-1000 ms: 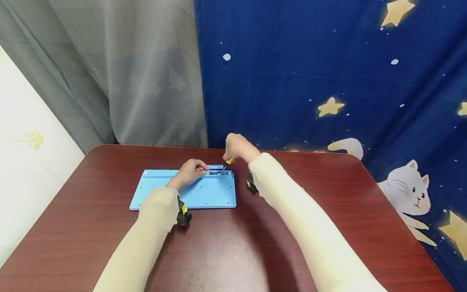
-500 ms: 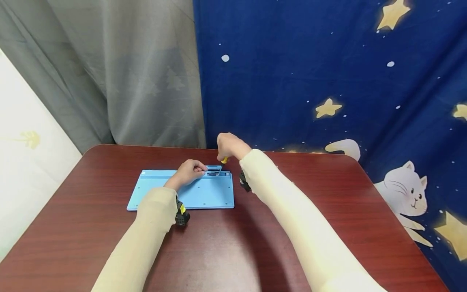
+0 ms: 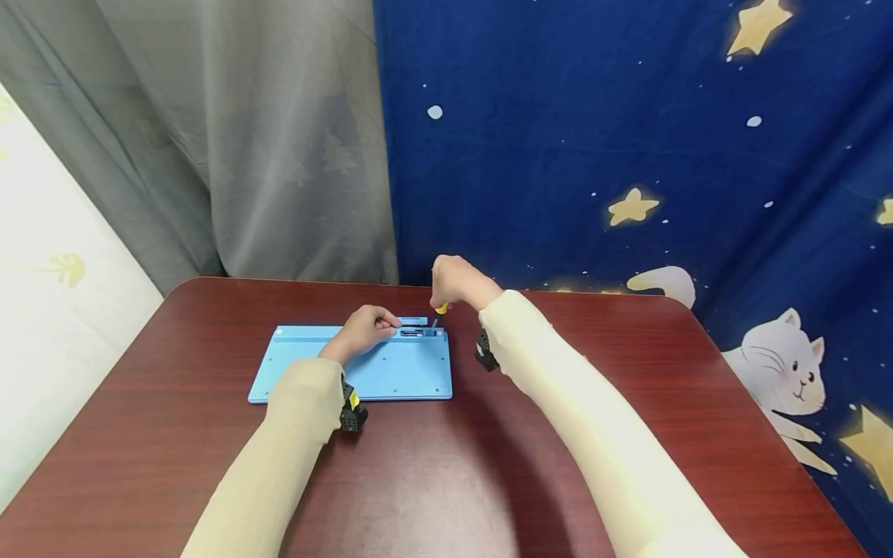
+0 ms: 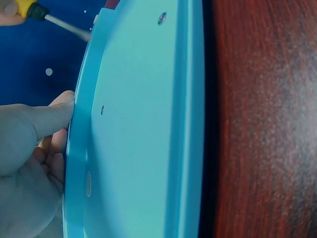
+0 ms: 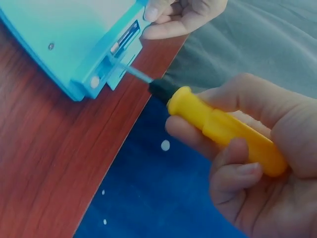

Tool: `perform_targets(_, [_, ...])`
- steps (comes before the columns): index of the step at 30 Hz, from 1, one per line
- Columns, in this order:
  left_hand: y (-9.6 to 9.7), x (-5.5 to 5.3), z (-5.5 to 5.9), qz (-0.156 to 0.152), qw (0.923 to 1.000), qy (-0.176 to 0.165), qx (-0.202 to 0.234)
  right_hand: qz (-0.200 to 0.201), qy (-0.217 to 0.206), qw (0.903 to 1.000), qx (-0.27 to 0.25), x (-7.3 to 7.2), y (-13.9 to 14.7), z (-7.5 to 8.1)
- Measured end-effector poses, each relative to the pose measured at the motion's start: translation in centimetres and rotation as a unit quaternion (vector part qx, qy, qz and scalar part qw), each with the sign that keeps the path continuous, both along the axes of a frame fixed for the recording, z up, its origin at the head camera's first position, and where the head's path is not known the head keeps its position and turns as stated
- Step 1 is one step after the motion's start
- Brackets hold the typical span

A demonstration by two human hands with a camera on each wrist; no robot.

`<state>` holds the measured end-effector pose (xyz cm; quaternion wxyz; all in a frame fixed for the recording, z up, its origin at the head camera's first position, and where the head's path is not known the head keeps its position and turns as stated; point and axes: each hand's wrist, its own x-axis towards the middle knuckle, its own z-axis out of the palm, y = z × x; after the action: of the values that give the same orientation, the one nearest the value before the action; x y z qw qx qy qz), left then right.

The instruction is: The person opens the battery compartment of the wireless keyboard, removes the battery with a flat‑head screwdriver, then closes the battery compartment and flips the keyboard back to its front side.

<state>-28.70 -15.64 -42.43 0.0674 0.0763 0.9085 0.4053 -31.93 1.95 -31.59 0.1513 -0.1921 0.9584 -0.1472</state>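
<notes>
A light blue keyboard [image 3: 405, 368] lies underside up on the table, small screws in its back. Near its far right corner is an uncovered battery compartment [image 5: 126, 38] with a dark battery-like piece inside. A light blue flap [image 5: 124, 65] sticks out beside that compartment. My left hand [image 3: 366, 328] grips the keyboard's far edge, thumb on top and fingers curled below, left of the compartment. My right hand [image 5: 252, 153] holds a screwdriver [image 5: 228, 130] by its yellow handle. Its metal shaft [image 5: 136, 73] slants down to the right end of the compartment; whether the tip touches is unclear.
The reddish-brown wooden table [image 3: 418, 480] ends just behind the keyboard. A grey curtain [image 3: 293, 155] and a blue starry curtain [image 3: 530, 155] hang behind the far edge. Black wrist cameras [image 3: 352, 417] are strapped below both hands.
The right hand and screwdriver have shifted slightly right, the shaft going from the battery-like piece to the compartment's right end. The left hand keeps its grip on the keyboard.
</notes>
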Motion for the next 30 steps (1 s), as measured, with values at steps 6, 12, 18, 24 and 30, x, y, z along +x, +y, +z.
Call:
perform_targets(6, [0.0,0.1,-0.1,0.004,1.0,0.003,-0.005,-0.002,0.002,0.9967,-0.081,-0.3,1.1,0.2])
perform_targets(12, [0.1,0.0,-0.3,0.003,1.0,0.008,-0.005,-0.014,-0.007,0.9924,-0.122,0.0,1.9,0.0])
perform_targets(18, [0.0,0.1,-0.1,-0.001,0.9999,0.01,-0.001,-0.034,-0.043,0.9869,-0.152,0.0,2.8,-0.2])
perform_targets(24, [0.0,0.0,0.0,-0.004,1.0,0.007,0.001,-0.034,-0.058,0.9824,-0.174,0.2,3.5,-0.1])
perform_targets(30, [-0.1,0.0,0.0,-0.005,1.0,0.006,0.004,-0.041,-0.036,0.9781,-0.201,0.5,3.9,-0.5])
